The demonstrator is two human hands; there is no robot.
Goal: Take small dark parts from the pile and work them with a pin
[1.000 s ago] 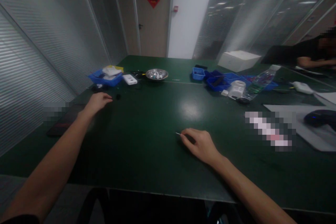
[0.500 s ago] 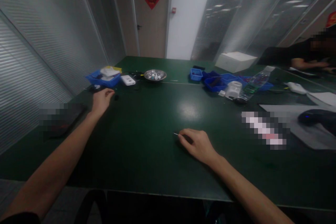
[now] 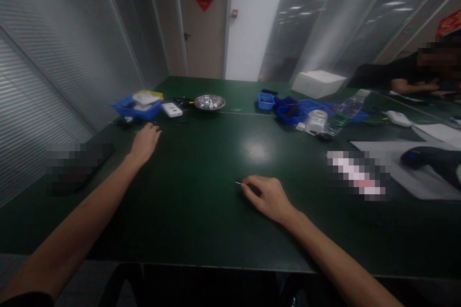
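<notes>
My right hand (image 3: 266,196) rests low over the green table (image 3: 201,220), its thumb and forefinger pinched on a thin, pale, pin-like piece (image 3: 238,183). Only the tip sticks out to the left, too small to name. Farther off on the left, my left hand (image 3: 144,143) is on the table with its fingers curled and close together. Whatever they hold, if anything, is hidden under them. Just beyond that hand are a blue basket (image 3: 120,108) with white and yellow items in it and a white device (image 3: 172,110).
A metal bowl (image 3: 199,104) with small items stands at the back middle. Blue trays (image 3: 265,101), a clear bottle (image 3: 345,114) and a white box (image 3: 319,83) are to the right. A grey mat (image 3: 425,182) lies at far right; another person (image 3: 406,74) sits beyond.
My left hand has shifted slightly right and turned downward, over the spot where a small black piece lay. The right hand keeps its pinch. The view has swung slightly right.
</notes>
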